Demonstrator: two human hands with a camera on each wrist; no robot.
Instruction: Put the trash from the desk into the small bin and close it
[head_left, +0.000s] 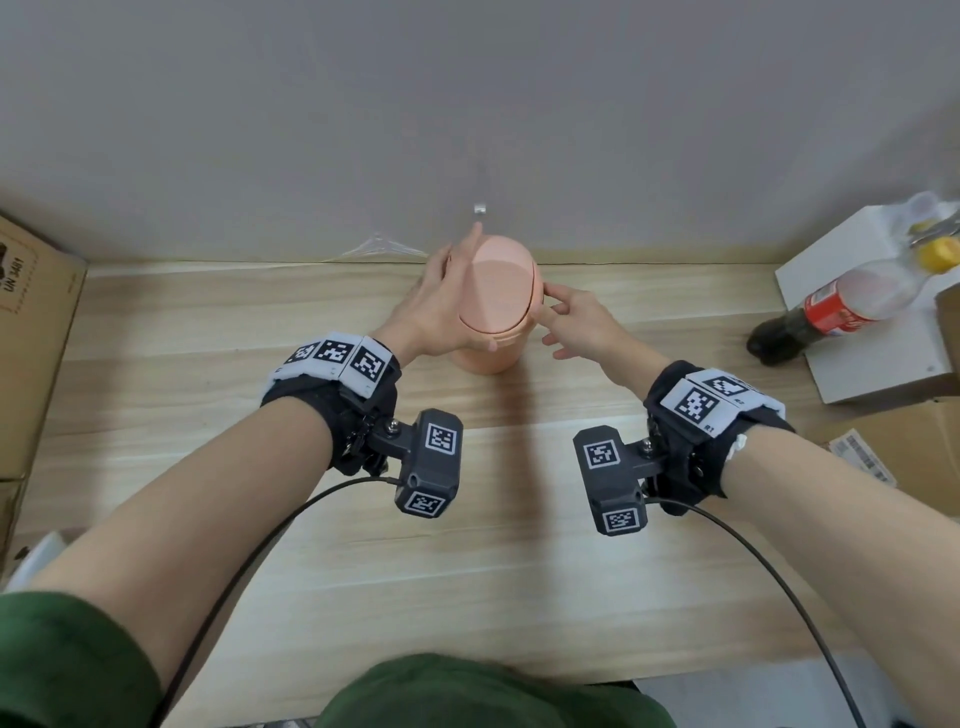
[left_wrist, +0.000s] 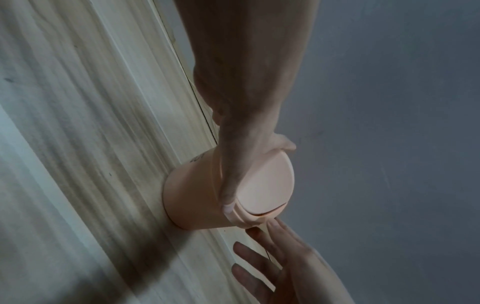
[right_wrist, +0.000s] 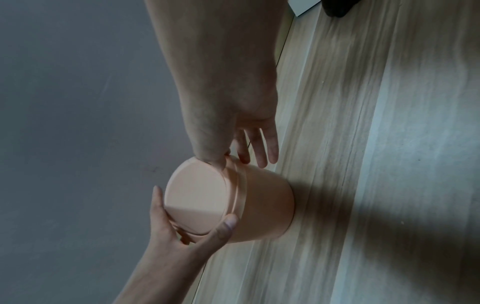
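The small pink bin (head_left: 488, 361) stands upright at the back middle of the wooden desk (head_left: 467, 545), its round lid (head_left: 496, 286) lying flat on top. My left hand (head_left: 439, 306) grips the lid's rim from the left, thumb on the near edge and fingers round the far edge. My right hand (head_left: 574, 325) touches the right side of the rim with thumb and index tip, its other fingers straight and spread. In the left wrist view the left hand (left_wrist: 241, 164) wraps the lid (left_wrist: 267, 185). In the right wrist view the right thumb presses the rim of the bin (right_wrist: 265, 205).
A grey wall (head_left: 467, 104) rises right behind the bin, with a bit of clear film (head_left: 379, 247) at its foot. A cola bottle (head_left: 831, 312) lies on a white box (head_left: 857, 364) at the right. Cardboard boxes (head_left: 31, 338) flank the desk.
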